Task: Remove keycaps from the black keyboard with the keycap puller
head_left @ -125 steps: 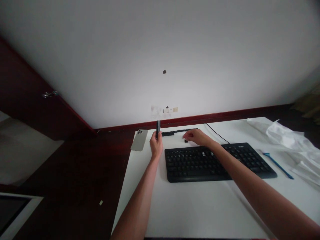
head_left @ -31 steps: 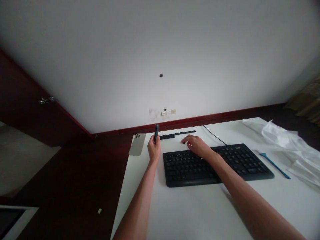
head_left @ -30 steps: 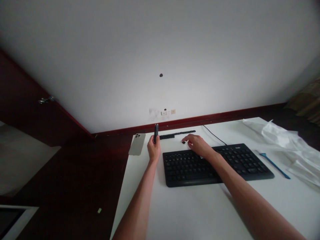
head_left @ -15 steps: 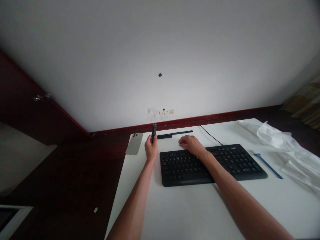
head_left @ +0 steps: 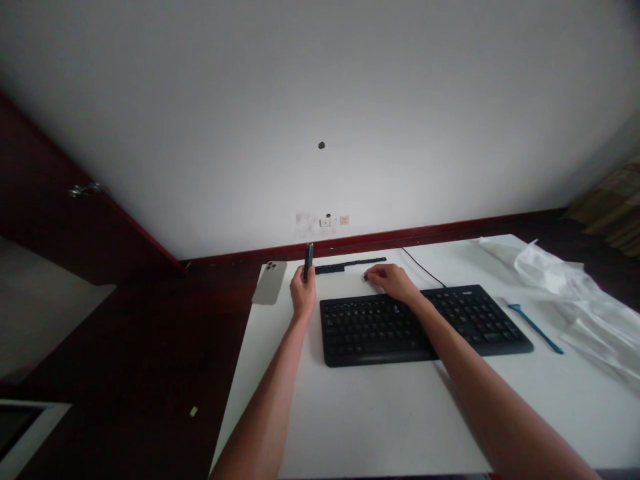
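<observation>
My left hand [head_left: 303, 295] is closed round a slim black tool [head_left: 309, 255] that stands upright, with a metallic-looking tip; its exact kind is unclear. Above the back edge of a black keyboard [head_left: 370, 330], my right hand [head_left: 393, 281] pinches a small black keycap [head_left: 366, 277] between thumb and fingertips. My right forearm crosses over the keyboard and hides part of its keys. Small pale spots show along the keyboard's upper left rows. Behind it, several black keycaps [head_left: 330, 269] lie lined up on the white table [head_left: 350, 413].
A phone [head_left: 270, 283] lies face down at the table's left edge. Right of the keyboard are a blue brush [head_left: 536, 328] and crumpled white plastic wrapping [head_left: 555, 273]. The keyboard's cable [head_left: 423, 268] runs off the back edge, towards the wall.
My right hand has shifted slightly right, and the small keycap in its fingers now shows more clearly. My left hand holds the black tool as before. The view has tilted slightly.
</observation>
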{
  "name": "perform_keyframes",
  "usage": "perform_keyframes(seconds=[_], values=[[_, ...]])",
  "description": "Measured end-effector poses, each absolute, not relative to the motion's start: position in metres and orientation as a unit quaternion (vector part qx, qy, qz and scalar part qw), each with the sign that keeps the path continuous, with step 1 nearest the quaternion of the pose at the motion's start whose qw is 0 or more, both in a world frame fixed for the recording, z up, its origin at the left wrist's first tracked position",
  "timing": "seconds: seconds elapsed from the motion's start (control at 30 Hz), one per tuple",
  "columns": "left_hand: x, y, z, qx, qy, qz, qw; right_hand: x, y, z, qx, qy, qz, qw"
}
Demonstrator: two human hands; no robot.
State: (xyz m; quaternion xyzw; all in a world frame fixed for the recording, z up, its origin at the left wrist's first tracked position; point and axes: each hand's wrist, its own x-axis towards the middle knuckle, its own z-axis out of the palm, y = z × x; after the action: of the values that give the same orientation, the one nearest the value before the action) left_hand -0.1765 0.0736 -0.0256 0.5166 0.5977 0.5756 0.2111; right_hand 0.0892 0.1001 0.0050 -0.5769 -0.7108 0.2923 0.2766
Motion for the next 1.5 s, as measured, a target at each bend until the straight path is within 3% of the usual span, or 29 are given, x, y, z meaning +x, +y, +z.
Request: perform_keyframes(seconds=[0.7, 1.0, 1.27, 1.5], values=[[-0.175, 0.073, -0.023, 0.518, 0.598, 0.575, 0.212, 0.076, 0.089, 0.012, -0.586, -0.768, 0.173, 0.192], [-0.175, 0.073, -0.023, 0.517, 0.594, 0.578, 0.213, 0.072, 0.091, 0.007, -0.543, -0.788, 0.193, 0.216], [-0.176, 0.074, -0.024, 0.516, 0.591, 0.582, 0.214, 0.076, 0.089, 0.008, -0.633, -0.744, 0.155, 0.148], [-0.177, 0.075, -0.025, 0.517, 0.597, 0.576, 0.213, 0.056, 0.098, 0.003, -0.642, -0.743, 0.132, 0.14]])
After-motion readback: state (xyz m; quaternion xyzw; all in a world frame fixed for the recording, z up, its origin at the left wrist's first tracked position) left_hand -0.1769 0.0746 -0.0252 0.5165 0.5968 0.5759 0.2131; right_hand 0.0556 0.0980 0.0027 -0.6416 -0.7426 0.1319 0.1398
